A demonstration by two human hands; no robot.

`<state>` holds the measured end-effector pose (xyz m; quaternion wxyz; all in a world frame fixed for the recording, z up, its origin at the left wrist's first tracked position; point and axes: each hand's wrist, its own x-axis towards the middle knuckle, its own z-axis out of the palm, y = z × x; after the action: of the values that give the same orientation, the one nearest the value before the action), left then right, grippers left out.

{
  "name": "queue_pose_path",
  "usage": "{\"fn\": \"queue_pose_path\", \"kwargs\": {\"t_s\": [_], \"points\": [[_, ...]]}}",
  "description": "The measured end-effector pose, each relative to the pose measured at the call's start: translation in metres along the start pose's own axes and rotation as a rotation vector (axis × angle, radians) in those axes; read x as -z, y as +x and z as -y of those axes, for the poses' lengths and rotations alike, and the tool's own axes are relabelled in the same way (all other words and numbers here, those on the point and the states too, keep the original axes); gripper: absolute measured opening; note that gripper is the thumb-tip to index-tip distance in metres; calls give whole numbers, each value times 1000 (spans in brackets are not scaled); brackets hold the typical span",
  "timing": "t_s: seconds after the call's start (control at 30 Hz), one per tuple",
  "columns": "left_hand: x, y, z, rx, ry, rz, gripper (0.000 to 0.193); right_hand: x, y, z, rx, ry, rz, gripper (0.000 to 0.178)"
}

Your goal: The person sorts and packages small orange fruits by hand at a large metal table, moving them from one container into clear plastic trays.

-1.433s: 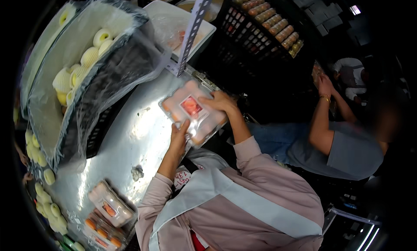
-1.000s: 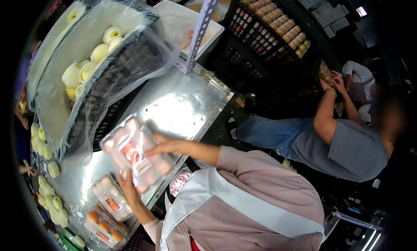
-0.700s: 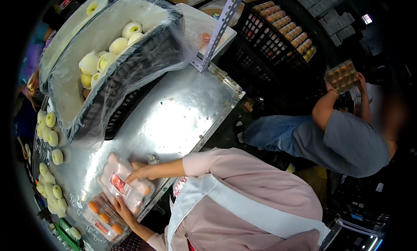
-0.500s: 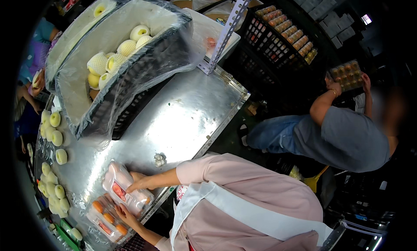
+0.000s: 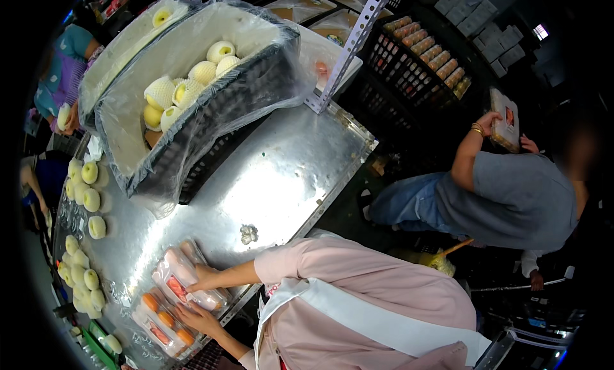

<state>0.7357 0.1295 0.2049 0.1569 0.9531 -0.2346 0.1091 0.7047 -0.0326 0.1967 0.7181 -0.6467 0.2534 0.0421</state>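
Near the lower left of the metal table (image 5: pixel 268 172), a clear plastic fruit pack (image 5: pixel 171 266) with pinkish contents and a red label lies under my hands. My right hand (image 5: pixel 206 278) grips its near right side, thumb reaching toward the label. Along the opposite lower side, the fingers of my left hand (image 5: pixel 197 319) curl against the pack's edge; some fingertips are hidden. Close beside it is another clear pack (image 5: pixel 146 320) of orange fruit, also with a red label. What the pink pack holds is blurred by the plastic.
Lined crates (image 5: pixel 240 92) hold pale yellow fruit in foam nets. More netted fruit (image 5: pixel 91 200) lies along the left edge, where a person (image 5: pixel 73 69) holds one. A metal post (image 5: pixel 348 56) rises at the table's corner. At right, a co-worker (image 5: pixel 505 197) stands near a black crate (image 5: pixel 409 56).
The whole view has shifted slightly. My hands remain on the pink pack, the right a little farther off its label. The co-worker at right has turned a pack on its side.
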Motion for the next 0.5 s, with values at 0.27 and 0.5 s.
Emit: {"fn": "queue_pose_path", "kwargs": {"t_s": [0.27,0.5], "points": [[-1,2,-4,11,28,-1,47,50,-16,36,211,-667,96,53],[8,9,-22,-36,-61,-73,44,87,-39,29,304,-768,237,33]]}}
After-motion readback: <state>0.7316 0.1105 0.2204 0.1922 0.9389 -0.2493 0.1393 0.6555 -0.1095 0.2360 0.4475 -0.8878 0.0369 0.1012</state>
